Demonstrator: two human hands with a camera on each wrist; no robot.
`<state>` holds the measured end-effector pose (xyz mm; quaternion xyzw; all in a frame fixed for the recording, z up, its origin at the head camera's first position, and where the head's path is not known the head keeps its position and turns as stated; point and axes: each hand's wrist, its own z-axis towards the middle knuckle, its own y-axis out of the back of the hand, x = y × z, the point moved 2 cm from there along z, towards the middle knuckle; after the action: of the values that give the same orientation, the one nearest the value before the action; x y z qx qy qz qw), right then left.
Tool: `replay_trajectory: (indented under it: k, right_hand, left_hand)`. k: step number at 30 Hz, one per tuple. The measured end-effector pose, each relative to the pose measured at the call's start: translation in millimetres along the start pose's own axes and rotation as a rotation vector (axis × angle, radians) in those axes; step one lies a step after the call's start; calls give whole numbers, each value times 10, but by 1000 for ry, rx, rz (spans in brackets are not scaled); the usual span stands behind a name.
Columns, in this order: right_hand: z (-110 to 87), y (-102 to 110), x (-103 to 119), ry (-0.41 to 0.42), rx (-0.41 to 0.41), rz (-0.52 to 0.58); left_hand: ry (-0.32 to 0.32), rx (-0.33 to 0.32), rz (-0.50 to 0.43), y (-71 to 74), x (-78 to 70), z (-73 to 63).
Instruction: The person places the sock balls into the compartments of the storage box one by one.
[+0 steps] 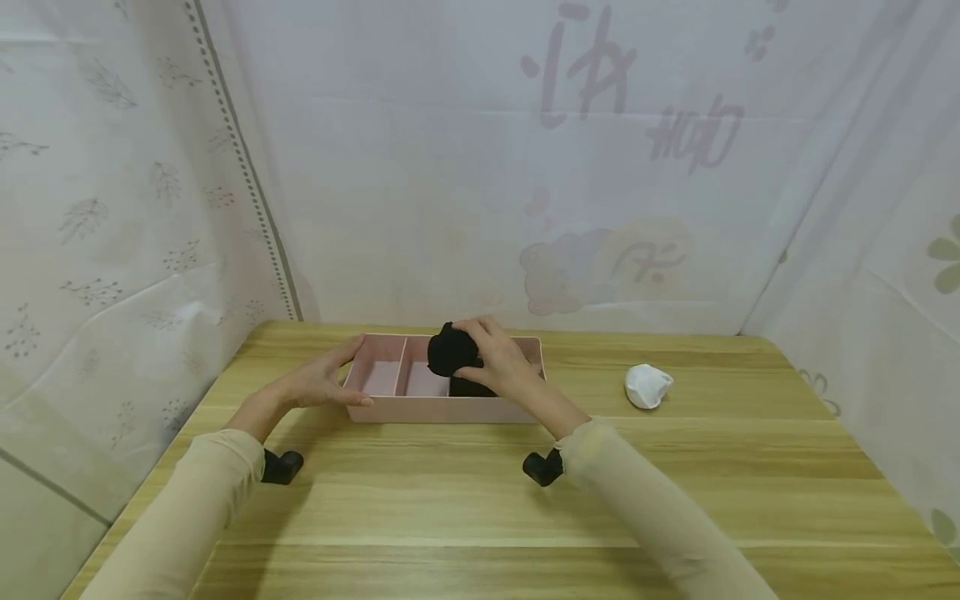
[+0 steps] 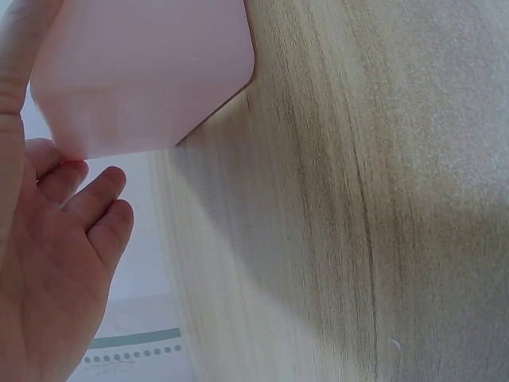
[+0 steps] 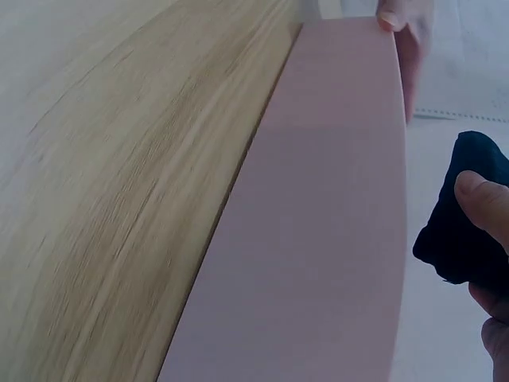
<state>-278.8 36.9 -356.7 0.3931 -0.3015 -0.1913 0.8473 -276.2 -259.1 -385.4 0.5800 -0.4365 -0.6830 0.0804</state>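
Observation:
A pink divided box (image 1: 435,409) sits on the wooden table with its long side facing me. My left hand (image 1: 318,382) grips its left end, thumb along the front wall and fingers at the back corner; in the left wrist view the fingertips (image 2: 111,179) are at the box edge. My right hand (image 1: 498,360) pinches a balled-up black cloth (image 1: 452,351) between thumb and fingers, over the middle of the box. Another black item (image 1: 471,388) lies in the compartment below that hand, partly hidden by it. The left compartment (image 1: 379,377) shows its bare pink floor.
A balled-up white cloth (image 1: 648,387) lies on the table (image 1: 420,508) to the right of the box. Patterned white curtains (image 1: 405,167) hang behind the table and at both sides. Black wrist mounts (image 1: 282,467) stick out from the sleeves.

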Motion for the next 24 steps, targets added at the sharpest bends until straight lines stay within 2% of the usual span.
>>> replay_trajectory:
  k: [7, 13, 20, 24]
  right_hand:
    - [115, -158, 48, -45, 93, -14]
    - [211, -210, 91, -59, 149, -46]
    - [316, -238, 192, 19, 274, -202]
    - [331, -263, 246, 66, 317, -279]
  left_hand:
    - [20, -4, 16, 1, 2, 7]
    - [15, -7, 25, 16, -10, 5]
    - [15, 5, -3, 6, -11, 7]
    - [17, 7, 1, 5, -15, 4]
